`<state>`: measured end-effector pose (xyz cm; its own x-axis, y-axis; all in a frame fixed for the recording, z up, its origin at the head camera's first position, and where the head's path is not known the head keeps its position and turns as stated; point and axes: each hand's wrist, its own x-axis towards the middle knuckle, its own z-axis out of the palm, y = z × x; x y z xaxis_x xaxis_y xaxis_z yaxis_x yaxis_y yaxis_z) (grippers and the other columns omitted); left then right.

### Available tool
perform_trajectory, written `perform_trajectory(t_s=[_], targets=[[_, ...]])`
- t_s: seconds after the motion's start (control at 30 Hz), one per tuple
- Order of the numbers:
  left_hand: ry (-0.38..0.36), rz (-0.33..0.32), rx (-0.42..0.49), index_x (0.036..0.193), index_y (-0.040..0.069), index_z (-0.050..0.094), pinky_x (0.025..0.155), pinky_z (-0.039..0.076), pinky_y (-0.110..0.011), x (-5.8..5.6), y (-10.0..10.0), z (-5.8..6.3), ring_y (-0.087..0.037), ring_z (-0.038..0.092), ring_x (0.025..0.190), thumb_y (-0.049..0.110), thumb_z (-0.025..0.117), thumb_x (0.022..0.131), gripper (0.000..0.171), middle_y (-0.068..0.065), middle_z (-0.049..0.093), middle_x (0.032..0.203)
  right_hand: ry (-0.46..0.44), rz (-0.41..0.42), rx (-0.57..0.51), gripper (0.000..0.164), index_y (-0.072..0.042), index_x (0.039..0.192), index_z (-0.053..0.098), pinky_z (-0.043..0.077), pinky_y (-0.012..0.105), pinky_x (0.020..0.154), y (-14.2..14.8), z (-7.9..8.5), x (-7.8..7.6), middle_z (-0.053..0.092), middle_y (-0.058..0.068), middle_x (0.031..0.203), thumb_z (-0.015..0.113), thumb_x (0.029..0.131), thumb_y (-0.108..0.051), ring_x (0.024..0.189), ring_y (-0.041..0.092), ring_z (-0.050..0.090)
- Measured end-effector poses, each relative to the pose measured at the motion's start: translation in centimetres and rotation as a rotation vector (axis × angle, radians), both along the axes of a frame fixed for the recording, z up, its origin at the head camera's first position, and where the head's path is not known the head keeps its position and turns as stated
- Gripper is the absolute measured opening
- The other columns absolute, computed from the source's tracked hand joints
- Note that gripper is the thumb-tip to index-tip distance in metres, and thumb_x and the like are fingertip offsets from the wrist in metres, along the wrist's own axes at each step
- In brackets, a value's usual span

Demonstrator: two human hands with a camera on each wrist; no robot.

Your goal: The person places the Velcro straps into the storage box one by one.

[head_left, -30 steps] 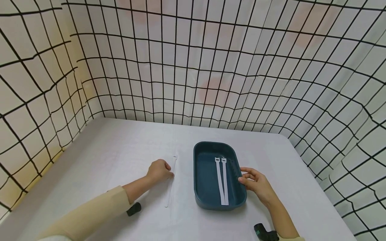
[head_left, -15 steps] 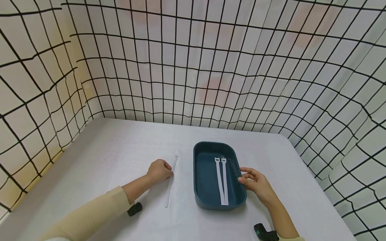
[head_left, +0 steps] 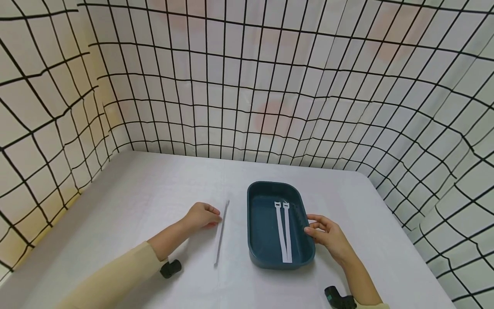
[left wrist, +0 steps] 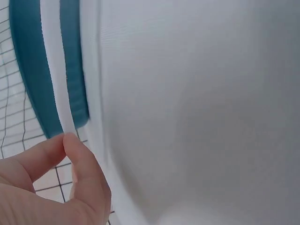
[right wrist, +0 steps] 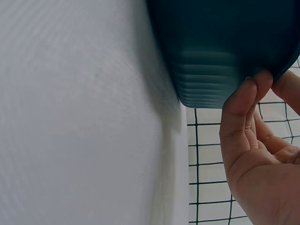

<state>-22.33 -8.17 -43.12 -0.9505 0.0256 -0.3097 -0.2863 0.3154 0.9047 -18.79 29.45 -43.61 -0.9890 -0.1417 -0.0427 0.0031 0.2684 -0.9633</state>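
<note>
My left hand [head_left: 202, 216] pinches a white hook-and-loop cable tie [head_left: 221, 236] between thumb and fingertip. In the left wrist view, the cable tie [left wrist: 57, 79] rises from the pinch in front of the bin's side. A dark teal plastic bin [head_left: 264, 231] stands on the table to the right of that hand. Inside it, two more white cable ties [head_left: 284, 234] lie lengthwise, close together, their slotted heads at the far end. On the bin's right side my right hand [head_left: 329, 236] grips the rim, thumb at the edge and fingers against the outer wall [right wrist: 206, 79].
White cloth covers the table [head_left: 162, 180]. Black wire mesh [head_left: 247, 107] encloses the back and both sides. Dark wrist devices [head_left: 171, 269] sit by the sleeves near the front.
The left hand's cable tie has turned from flat to edge-on and looks slightly raised. The left hand has shifted a little back and left. Right hand and bin stay still.
</note>
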Motion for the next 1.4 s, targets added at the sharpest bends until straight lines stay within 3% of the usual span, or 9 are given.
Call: perform_trajectory(t_s=[0.4,0.57,1.4], targets=[[-0.075,-0.007,0.195,0.111,-0.01,0.061,0.067,0.055,-0.023,-0.1,-0.5,1.2,-0.011,0.063,0.072,0.0,0.069,0.087,0.028,-0.009,0.068,0.087,0.004,0.012,-0.021,0.051,0.01,0.135,0.044,0.055,0.029,0.07,0.0,0.1,0.0,0.06,0.011,0.094,0.067,0.092,-0.007,0.079,0.013,0.061],[-0.082,0.006,0.226,0.113,-0.01,0.061,0.067,0.054,-0.022,-0.2,-0.3,1.5,-0.01,0.062,0.07,0.0,0.071,0.086,0.031,-0.007,0.069,0.084,0.003,0.005,-0.014,0.051,0.009,0.135,0.045,0.055,0.029,0.07,-0.1,0.2,0.0,0.06,0.012,0.094,0.067,0.092,-0.007,0.078,0.014,0.061],[-0.069,-0.081,0.31,0.115,-0.008,0.061,0.068,0.055,-0.021,0.6,2.4,3.4,-0.012,0.063,0.07,0.005,0.069,0.09,0.03,-0.011,0.068,0.089,0.006,0.001,-0.012,0.051,0.009,0.135,0.045,0.055,0.03,0.071,0.0,-0.1,-0.1,0.06,0.012,0.094,0.067,0.092,-0.008,0.079,0.015,0.061]])
